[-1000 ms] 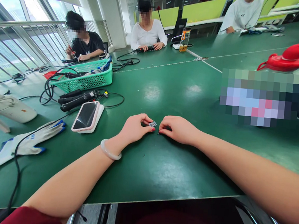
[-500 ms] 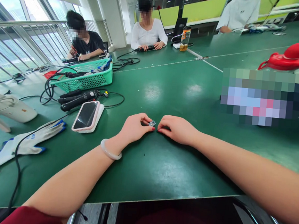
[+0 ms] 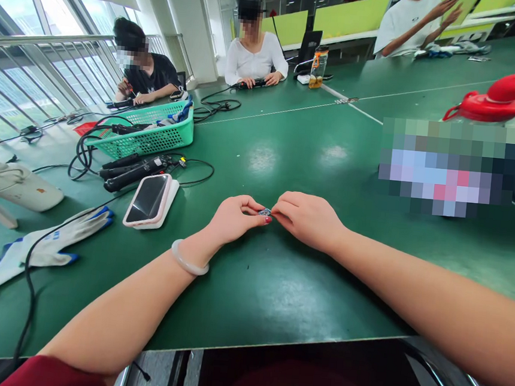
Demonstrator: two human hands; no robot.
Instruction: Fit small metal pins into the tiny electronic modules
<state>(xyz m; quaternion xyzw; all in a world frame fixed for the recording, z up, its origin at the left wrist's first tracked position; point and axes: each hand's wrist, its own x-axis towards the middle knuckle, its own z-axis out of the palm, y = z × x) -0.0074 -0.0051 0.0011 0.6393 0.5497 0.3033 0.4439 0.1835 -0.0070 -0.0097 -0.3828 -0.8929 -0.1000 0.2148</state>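
A tiny dark chip-like part (image 3: pixel 263 211) sits between my two hands just above the green table (image 3: pixel 277 279). My left hand (image 3: pixel 233 218), with a pale bangle on its wrist, pinches the part between thumb and fingertips. My right hand (image 3: pixel 309 218) is curled, its fingertips pressed against the same part from the right. Both forearms reach in from the near edge of the table.
A phone on a white stand (image 3: pixel 150 201), black tools with cables (image 3: pixel 133 170), a green basket (image 3: pixel 148 129) and white work gloves (image 3: pixel 40 246) lie at left. A red-lidded container (image 3: pixel 495 102) stands at right. Three people sit at the far side.
My right hand has lifted a little and moved left until its fingertips meet the small part held by my left hand. The person at the far right has raised both hands.
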